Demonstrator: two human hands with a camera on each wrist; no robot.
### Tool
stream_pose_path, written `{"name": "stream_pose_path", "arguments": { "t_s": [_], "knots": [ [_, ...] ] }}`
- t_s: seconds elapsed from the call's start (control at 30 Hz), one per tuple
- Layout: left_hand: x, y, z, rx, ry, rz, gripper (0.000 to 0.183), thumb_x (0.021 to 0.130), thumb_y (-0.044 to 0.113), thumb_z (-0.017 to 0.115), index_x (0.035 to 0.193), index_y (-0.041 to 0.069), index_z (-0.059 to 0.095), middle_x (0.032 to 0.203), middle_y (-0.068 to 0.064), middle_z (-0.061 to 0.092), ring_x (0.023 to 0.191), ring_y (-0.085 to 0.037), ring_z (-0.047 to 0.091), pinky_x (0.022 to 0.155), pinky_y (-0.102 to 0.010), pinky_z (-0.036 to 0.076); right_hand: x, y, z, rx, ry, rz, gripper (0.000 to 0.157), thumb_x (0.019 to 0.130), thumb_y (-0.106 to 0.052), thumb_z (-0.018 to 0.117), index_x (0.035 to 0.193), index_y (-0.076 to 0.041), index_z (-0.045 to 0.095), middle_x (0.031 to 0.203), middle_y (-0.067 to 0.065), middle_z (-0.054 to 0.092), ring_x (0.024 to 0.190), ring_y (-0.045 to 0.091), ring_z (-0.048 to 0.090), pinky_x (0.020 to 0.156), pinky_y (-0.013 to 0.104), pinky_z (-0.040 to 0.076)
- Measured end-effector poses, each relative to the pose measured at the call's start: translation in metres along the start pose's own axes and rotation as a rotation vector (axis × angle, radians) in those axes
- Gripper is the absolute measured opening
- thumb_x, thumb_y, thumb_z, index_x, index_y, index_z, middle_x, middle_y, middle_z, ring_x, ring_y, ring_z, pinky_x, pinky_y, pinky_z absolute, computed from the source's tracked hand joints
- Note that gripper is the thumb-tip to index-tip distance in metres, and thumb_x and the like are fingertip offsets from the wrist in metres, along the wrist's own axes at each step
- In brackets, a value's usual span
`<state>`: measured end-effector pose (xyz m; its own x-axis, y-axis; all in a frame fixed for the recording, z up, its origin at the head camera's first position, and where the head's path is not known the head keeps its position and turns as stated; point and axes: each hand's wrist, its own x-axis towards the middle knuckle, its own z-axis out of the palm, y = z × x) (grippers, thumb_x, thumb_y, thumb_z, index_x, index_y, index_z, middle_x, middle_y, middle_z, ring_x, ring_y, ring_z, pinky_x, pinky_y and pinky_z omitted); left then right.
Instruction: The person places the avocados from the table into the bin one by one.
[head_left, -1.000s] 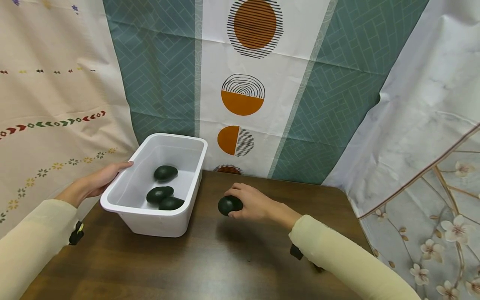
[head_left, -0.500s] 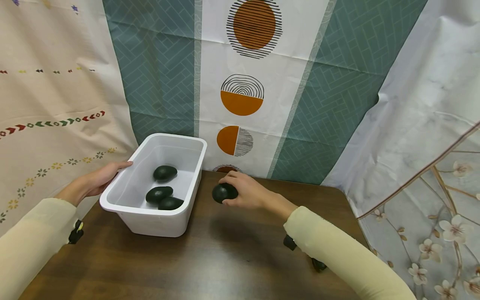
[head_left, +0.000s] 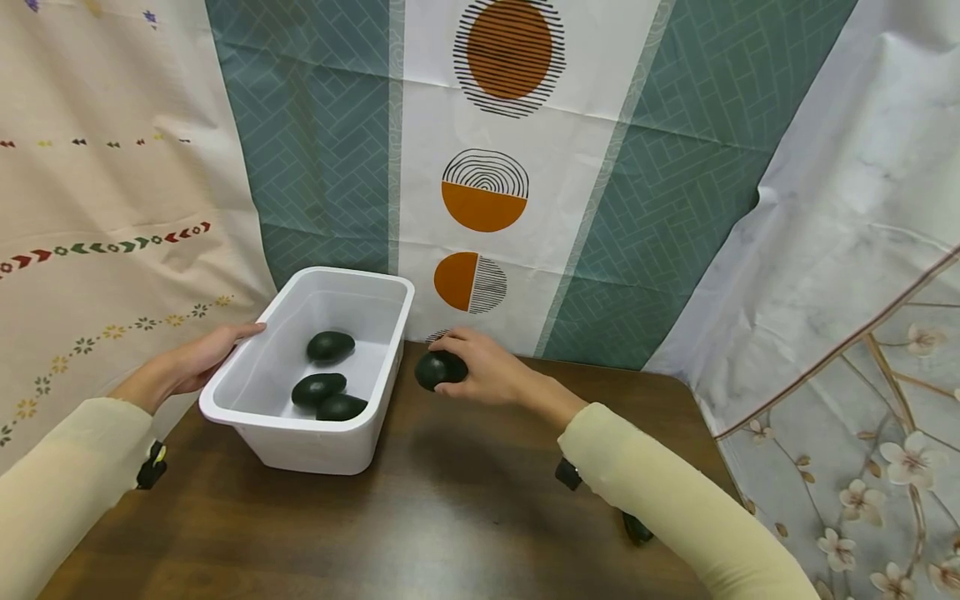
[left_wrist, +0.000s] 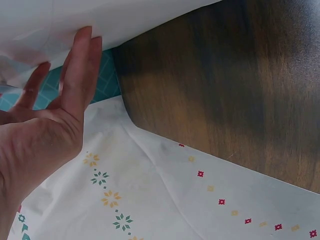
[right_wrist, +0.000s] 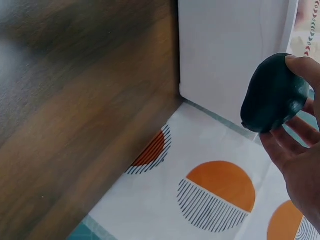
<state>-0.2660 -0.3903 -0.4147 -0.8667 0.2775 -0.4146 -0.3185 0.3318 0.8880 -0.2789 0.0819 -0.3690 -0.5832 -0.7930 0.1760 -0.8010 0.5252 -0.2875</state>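
My right hand holds a dark green avocado, thumb on one side and fingers on the other, a little above the table and just right of a white plastic tub. In the right wrist view the held avocado shows against the tub's wall. Inside the tub lie one avocado farther back and two touching nearer the front, one avocado beside another avocado. At the tub's left side my left hand holds the rim, thumb on top, long fingers against the outer wall.
Another avocado sits on the brown wooden table, partly hidden by my right sleeve. A patterned cloth hangs behind the table, with a cream cloth on the left and a floral one on the right.
My right hand has moved up and left with the avocado, closer to the tub. More of the avocado beside my right sleeve has come into sight. My left hand and the tub stay put.
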Motion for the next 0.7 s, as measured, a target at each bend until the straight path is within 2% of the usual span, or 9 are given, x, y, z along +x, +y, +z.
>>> {"name": "stream_pose_path", "arguments": {
  "t_s": [0.13,0.7],
  "knots": [
    [0.001,-0.001,0.001,-0.002,-0.001,-0.010,0.073,0.114,0.050,0.029,0.163,-0.002,0.014,0.128,-0.011,0.064,0.115,-0.028,0.068,0.097,-0.053,0.057,0.006,-0.004,-0.001,-0.009,0.020,-0.020,0.059,0.093,-0.037,0.084,0.143,-0.013,0.064,0.134,0.002,0.061,0.118,0.018,0.058,0.099,0.035,0.051],
    [0.002,-0.003,0.000,0.007,-0.003,-0.003,0.075,0.114,0.052,0.029,0.164,-0.001,0.012,0.131,-0.011,0.063,0.115,-0.027,0.068,0.097,-0.054,0.056,0.025,-0.018,-0.005,-0.008,0.069,-0.068,0.053,0.093,-0.037,0.084,0.137,-0.015,0.067,0.127,0.000,0.062,0.112,0.014,0.058,0.097,0.029,0.049]
  ]
}}
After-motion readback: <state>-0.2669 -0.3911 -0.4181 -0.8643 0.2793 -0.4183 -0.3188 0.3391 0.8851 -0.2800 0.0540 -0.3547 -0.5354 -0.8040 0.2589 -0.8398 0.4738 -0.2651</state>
